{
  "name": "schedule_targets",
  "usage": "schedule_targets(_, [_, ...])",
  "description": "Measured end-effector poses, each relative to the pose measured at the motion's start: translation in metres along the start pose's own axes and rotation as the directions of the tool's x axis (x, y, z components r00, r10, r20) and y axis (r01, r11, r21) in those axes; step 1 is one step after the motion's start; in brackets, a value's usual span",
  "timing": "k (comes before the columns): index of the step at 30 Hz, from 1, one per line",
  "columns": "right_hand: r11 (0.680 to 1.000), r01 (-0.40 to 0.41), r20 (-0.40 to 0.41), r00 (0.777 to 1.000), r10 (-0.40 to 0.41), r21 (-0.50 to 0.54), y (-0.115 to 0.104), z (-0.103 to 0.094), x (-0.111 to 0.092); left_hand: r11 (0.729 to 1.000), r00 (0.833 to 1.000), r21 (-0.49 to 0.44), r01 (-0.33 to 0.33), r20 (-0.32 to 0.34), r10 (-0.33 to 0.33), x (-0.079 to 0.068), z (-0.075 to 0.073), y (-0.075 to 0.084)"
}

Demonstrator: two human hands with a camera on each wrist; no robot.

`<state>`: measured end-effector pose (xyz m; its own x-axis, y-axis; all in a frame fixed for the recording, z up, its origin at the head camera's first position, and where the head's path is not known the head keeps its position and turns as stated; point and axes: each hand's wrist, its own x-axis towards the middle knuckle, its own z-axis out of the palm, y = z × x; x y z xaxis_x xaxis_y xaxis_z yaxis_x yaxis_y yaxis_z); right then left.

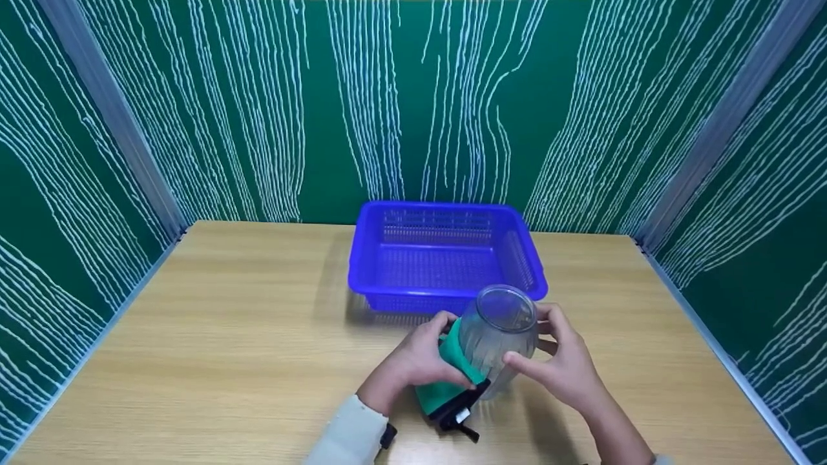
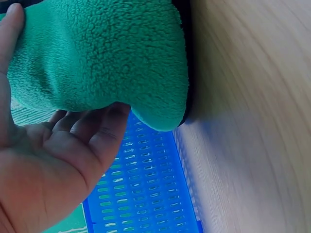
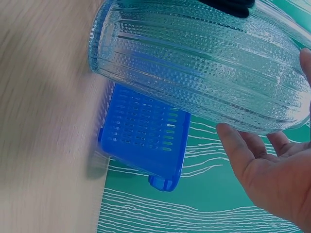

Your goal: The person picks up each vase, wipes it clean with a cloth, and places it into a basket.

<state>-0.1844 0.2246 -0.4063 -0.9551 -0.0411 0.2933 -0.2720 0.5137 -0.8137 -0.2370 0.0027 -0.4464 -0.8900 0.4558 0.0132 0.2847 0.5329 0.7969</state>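
Observation:
My left hand (image 1: 421,359) grips a green fleecy piece with black trim (image 2: 107,58), thumb on one side and fingers on the other. A white tag and a short black strap show at its lower end in the head view. Against its right side stands a clear ribbed glass jar (image 1: 496,345), slightly tilted, its round mouth upward. My right hand (image 1: 568,371) holds the jar from the right, thumb on the near side and fingers round the far side. In the right wrist view, fingertips (image 3: 227,133) lie at the jar's side near its mouth end.
A blue plastic basket (image 1: 423,289) with slotted walls sits just beyond the jar, toward the back of the wooden table (image 1: 226,336). Green panels (image 1: 333,161) with white wavy lines enclose the table at the back and sides.

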Motion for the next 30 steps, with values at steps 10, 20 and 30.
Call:
schedule_targets(10, [1.0,-0.004,-0.009,1.0,0.004,0.008,0.001,0.002,0.001,0.995,1.0,0.102,0.018,-0.015,-0.017,0.002,0.005,-0.004])
schedule_targets(20, [1.0,0.01,0.016,1.0,-0.01,-0.015,-0.004,0.0,0.0,0.993,0.999,0.11,0.041,-0.009,-0.04,0.003,0.009,-0.005])
schedule_targets(30, [0.999,-0.029,0.027,0.999,0.031,-0.046,-0.041,-0.008,-0.005,0.996,1.0,0.089,0.018,0.015,-0.019,0.002,0.005,-0.006])
